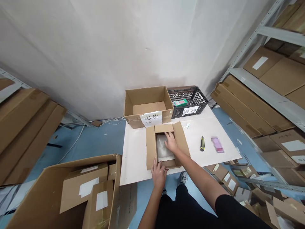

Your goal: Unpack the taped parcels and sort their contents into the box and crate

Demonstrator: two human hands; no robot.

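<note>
A small cardboard box point(150, 149) lies with its flaps spread on a white table point(133, 149). Inside it is a clear plastic bag point(162, 149) holding something pale. My right hand point(170, 142) reaches into the box, fingers lying on the bag. My left hand point(158, 172) grips the near flap of the box at the table's front edge, fingers curled over it.
Behind stand an empty brown box point(133, 105) with a paper label and a black crate point(197, 95) holding a green item point(179, 102). A utility knife point(202, 143) and a pink object point(217, 144) lie right. A large carton point(47, 197) of boxes sits lower left; shelves point(262, 92) stand right.
</note>
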